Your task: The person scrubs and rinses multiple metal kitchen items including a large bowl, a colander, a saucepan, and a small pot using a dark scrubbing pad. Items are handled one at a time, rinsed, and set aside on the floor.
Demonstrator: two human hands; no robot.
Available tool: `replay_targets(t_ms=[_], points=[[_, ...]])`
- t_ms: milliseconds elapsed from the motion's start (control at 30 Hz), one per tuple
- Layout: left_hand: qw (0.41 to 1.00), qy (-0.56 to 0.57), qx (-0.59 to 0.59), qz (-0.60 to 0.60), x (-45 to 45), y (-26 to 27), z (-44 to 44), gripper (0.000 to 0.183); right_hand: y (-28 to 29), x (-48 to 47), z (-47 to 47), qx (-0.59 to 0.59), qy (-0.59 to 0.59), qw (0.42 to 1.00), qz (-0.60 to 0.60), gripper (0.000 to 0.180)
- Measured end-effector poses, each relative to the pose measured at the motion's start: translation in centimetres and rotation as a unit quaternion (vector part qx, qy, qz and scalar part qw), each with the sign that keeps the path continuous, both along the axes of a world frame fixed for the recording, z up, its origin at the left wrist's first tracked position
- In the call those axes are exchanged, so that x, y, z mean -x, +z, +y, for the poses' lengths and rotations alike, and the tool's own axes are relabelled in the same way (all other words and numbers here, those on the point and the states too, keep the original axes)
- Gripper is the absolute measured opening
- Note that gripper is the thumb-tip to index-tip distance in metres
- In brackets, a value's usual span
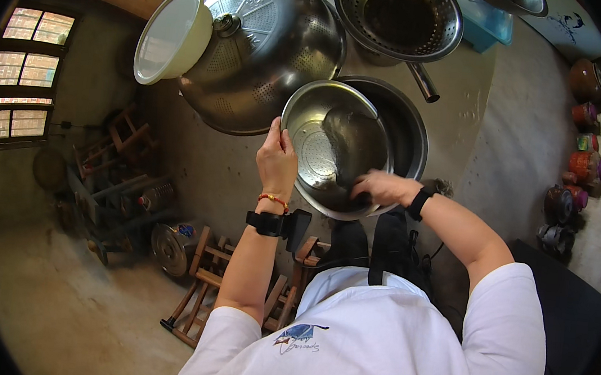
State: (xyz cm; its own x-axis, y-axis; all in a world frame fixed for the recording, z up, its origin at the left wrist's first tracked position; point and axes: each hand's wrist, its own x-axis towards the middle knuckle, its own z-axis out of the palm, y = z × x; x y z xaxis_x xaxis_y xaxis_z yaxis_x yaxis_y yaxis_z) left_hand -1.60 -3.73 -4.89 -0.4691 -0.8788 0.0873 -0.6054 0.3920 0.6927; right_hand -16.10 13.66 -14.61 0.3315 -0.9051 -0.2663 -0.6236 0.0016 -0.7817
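Note:
Tilted in front of me is a perforated metal basin, lying partly over a larger metal basin. My left hand grips its left rim between thumb and fingers. Inside the lower right part of the perforated basin, my right hand is blurred, its fingers bent at a dark patch near the wall. Whether those fingers hold something cannot be made out.
A big perforated metal bowl lies upturned at the upper left, with a lidded pale tub against it. A metal colander with a handle stands at the top. Wooden stools are at my lower left; jars line the right.

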Motion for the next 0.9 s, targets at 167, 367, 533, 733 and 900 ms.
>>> replay_targets(t_ms=[167, 367, 533, 733, 900], points=[[0.991, -0.107, -0.080, 0.014, 0.0, 2.2, -0.5, 0.041, -2.2, 3.8, 0.7, -0.014, -0.336, 0.897, 0.288, 0.035], [0.916, -0.353, -0.186, -0.040, 0.7, 6.1, -1.3, 0.035, -4.1, 3.7, 1.4, -0.115, -0.464, 0.865, 0.156, 0.043], [0.870, -0.455, 0.149, -0.118, 1.7, 7.1, -0.1, 0.031, -5.1, 4.3, 2.4, -0.089, -0.542, 0.830, 0.097, 0.048], [0.874, -0.481, 0.052, -0.044, 2.9, 4.3, -1.0, 0.016, -2.9, 6.5, 4.4, -0.067, -0.643, 0.737, -0.198, 0.043], [0.914, -0.405, 0.019, 0.001, 2.1, 2.7, -1.4, 0.013, -0.4, 7.5, 6.2, -0.076, -0.666, 0.629, -0.394, 0.038]])
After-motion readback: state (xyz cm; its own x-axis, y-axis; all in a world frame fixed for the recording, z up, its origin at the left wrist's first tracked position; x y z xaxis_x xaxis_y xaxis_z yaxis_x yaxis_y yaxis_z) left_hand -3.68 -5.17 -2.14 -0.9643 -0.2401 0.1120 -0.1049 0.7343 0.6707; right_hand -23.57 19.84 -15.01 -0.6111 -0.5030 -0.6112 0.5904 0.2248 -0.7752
